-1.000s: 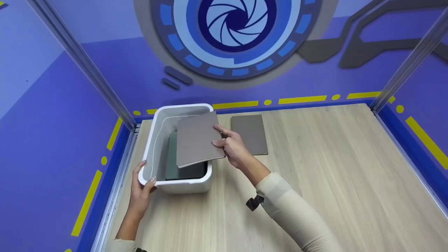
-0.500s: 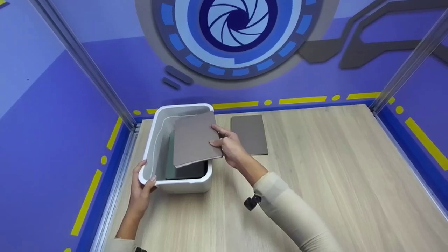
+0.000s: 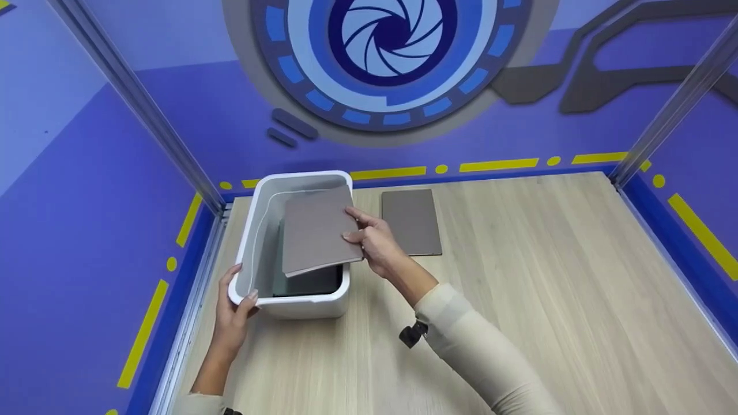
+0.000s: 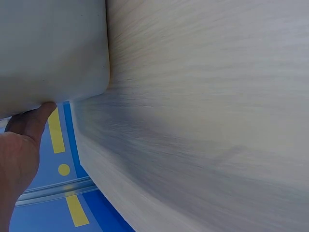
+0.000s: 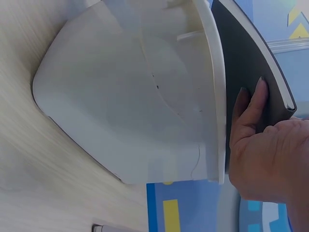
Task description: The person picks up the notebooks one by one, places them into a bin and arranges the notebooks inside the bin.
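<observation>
My right hand (image 3: 377, 245) grips a grey-brown hardcover book (image 3: 320, 230) by its right edge, thumb on top and other fingers partly hidden beneath. The book is held tilted over the mouth of a white plastic bin (image 3: 300, 311). In the right wrist view, the fingers press the underside of the book (image 5: 246, 58), right beside the bin's rim (image 5: 218, 96). My left hand (image 3: 230, 314) holds the bin's near left corner, with fingers and thumb on either side of the rim. Inside the bin lie a dark green book (image 3: 278, 282) and a black one (image 3: 320, 282), partly covered by the held book.
A second grey-brown book (image 3: 412, 222) lies flat on the wooden table (image 3: 548, 288), just right of the bin. Blue printed walls (image 3: 190, 115) stand behind and at both sides, with metal rails (image 3: 196, 300) along the corners and left edge.
My right hand has shifted slightly left with the book, bringing it a little further over the bin. The left hand and the bin have stayed in place.
</observation>
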Demonstrator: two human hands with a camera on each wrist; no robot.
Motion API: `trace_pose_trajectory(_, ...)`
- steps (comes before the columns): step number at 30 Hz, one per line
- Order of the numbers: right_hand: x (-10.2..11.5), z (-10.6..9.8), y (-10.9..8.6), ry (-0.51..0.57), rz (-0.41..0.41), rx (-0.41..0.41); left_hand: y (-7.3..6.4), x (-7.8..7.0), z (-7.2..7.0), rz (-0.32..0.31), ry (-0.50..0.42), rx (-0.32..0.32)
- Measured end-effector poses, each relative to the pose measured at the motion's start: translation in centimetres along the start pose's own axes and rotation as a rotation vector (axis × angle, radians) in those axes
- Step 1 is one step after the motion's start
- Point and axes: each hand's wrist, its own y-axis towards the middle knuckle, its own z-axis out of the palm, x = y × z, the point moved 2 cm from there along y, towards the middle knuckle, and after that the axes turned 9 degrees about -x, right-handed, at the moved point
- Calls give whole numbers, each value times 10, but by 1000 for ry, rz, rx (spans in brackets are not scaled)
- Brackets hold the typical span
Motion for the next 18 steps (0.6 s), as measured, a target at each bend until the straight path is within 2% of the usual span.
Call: trace_pose_trajectory(18,-3,9,-1,-21,10,40,0,1,0,-15,3,12)
